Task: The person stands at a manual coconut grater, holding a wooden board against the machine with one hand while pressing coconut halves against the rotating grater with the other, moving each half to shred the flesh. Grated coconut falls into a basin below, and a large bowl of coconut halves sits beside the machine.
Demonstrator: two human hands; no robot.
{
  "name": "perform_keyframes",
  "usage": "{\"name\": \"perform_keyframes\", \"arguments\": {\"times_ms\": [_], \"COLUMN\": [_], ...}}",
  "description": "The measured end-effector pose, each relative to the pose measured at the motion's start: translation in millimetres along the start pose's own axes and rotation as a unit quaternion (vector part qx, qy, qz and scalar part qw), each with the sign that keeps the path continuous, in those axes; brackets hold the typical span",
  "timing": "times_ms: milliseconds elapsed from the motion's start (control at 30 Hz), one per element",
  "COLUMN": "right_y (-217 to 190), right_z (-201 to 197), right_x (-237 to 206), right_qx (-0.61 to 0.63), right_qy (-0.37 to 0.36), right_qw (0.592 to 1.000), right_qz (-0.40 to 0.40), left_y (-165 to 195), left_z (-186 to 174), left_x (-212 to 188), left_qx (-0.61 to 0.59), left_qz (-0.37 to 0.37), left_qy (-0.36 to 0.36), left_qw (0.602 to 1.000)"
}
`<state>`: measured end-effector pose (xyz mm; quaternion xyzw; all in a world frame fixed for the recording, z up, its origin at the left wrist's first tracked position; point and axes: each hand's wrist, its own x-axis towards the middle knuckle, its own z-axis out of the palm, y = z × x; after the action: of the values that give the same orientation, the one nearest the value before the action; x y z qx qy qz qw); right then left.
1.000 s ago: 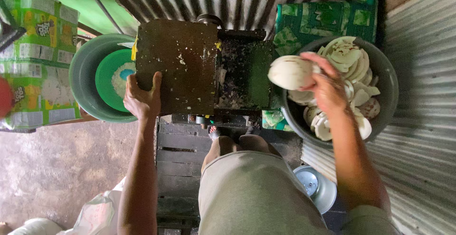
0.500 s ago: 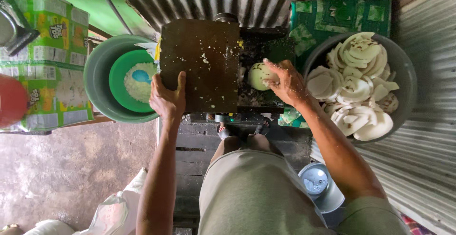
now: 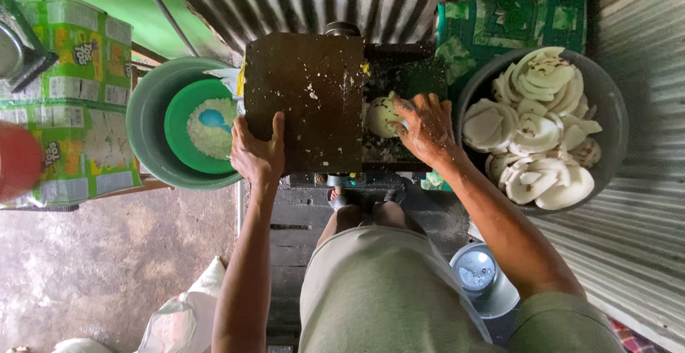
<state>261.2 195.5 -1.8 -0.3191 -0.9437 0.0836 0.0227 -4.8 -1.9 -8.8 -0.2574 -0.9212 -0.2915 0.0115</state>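
— Pressing what, the right hand (image 3: 427,128)?
— A white coconut piece (image 3: 382,116), fingers closed over it, against the dark machine (image 3: 307,99).
— The left hand (image 3: 258,154)?
— Open, gripping the machine's front edge; a grey basin (image 3: 614,121) of coconut pieces sits right.

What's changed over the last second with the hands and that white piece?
The right hand carried the white coconut piece from above the grey bowl leftward, down to the machine's dark opening beside the cover, gripping it throughout. The left hand stayed on the cover's edge.
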Motion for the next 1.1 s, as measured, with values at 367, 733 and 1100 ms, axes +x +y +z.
{"name": "perform_keyframes", "arguments": {"times_ms": [367, 733, 1100], "right_y": [-6, -6, -2], "right_z": [9, 14, 25], "right_x": [7, 12, 18], "right_qx": [-0.007, -0.011, 0.022], "right_qy": [0.007, 0.009, -0.023], "right_qw": [1.0, 1.0, 0.999], "right_qz": [0.011, 0.01, 0.018], "left_y": [-1, 2, 2], "left_z": [1, -1, -1], "left_x": [1, 1, 2], "left_qx": [0.008, -0.002, 0.001], "left_qz": [0.006, 0.001, -0.008], "left_qy": [0.01, 0.011, -0.003], "left_qw": [1.0, 1.0, 1.0]}}
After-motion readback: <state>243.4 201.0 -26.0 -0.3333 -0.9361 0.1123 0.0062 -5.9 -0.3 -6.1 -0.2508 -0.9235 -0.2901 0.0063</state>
